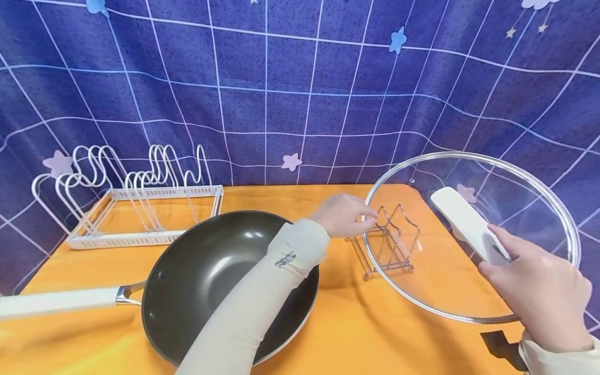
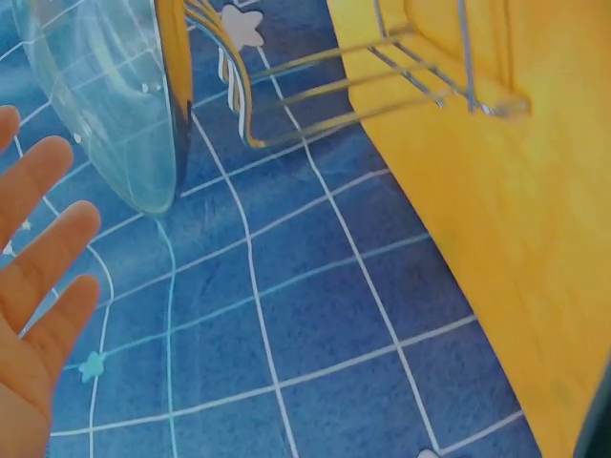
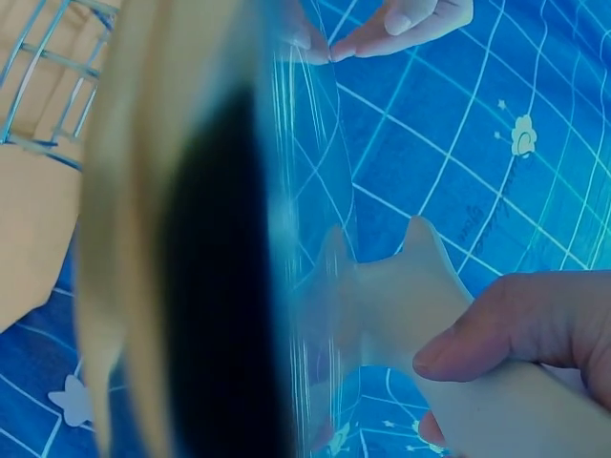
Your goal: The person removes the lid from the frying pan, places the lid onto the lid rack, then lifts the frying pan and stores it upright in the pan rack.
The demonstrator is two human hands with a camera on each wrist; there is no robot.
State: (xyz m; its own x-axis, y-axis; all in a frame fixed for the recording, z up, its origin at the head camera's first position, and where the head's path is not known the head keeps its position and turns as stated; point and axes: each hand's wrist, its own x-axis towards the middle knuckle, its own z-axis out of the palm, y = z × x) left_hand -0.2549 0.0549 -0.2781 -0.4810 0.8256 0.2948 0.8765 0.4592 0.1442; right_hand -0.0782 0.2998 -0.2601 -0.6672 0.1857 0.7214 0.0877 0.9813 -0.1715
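Head: right hand (image 1: 546, 291) clamped on handle (image 1: 469, 224) of glass lid (image 1: 508, 205); left hand (image 1: 344, 216), fingers apart, near rim (image 1: 469, 155) and wire rack (image 1: 385, 234)

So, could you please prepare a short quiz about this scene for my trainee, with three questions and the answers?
1. Which hand grips the white handle of the glass lid?
2. True or false: the dark pan has its long handle pointing toward the head view's left edge.
3. Fill in: part of a ____ shows through the glass lid.

Key:
1. The right hand.
2. True.
3. Metal wire rack.
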